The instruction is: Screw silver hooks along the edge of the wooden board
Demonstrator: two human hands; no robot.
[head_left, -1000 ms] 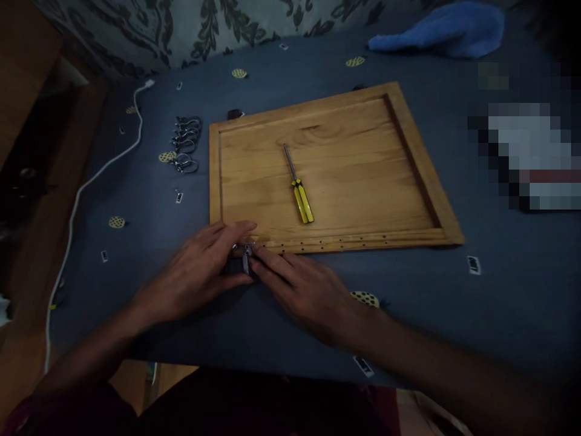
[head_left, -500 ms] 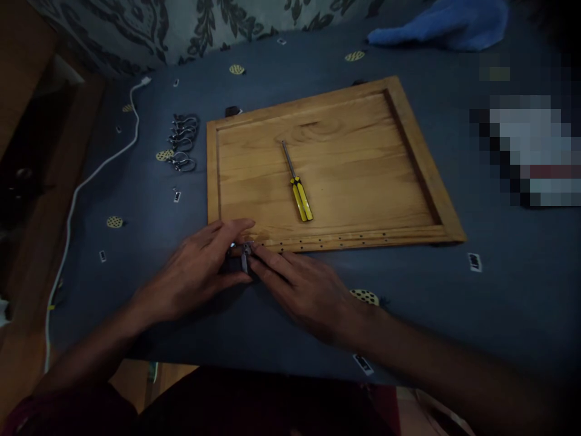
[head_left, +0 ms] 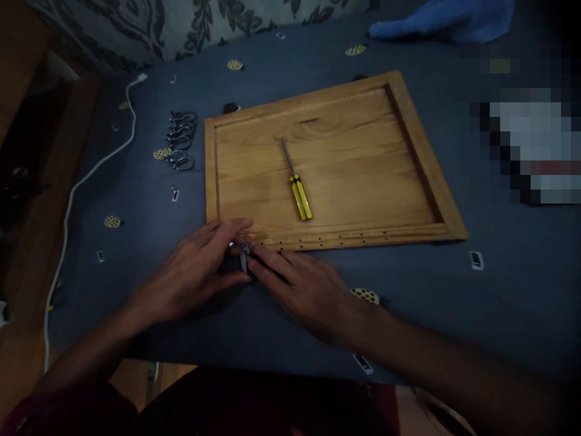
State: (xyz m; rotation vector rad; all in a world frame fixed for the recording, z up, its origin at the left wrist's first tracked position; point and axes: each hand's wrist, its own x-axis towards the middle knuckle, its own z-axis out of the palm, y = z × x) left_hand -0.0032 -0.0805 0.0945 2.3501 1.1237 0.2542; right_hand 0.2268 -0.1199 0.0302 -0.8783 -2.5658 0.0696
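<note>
A small grey metal fitting (head_left: pixel 244 257) with a dark block-like part stands at the near left edge of the framed wooden board (head_left: pixel 327 151). My left hand (head_left: pixel 190 272) curls around this spot, with the index finger over the board's rim and the thumb below, closed on the fitting's left side. From the right, my right hand (head_left: pixel 304 290) presses its closed fingertips against the metal part. My fingers partly hide the fitting, so its exact kind is unclear. A screwdriver (head_left: pixel 302 197) with a yellow and black handle lies on the board, its tip pointing away from me.
Several metal hook-like rings (head_left: pixel 181 139) lie in a row left of the board. A white cable (head_left: pixel 102 160) runs along the left side. A blue cloth (head_left: pixel 445 21) lies at the back right, above a blurred pale object (head_left: pixel 531 139). Small dark holes line the board's near rim.
The view has shifted slightly. Both hands keep the same hold at the board's near left edge, and the screwdriver stays where it was.
</note>
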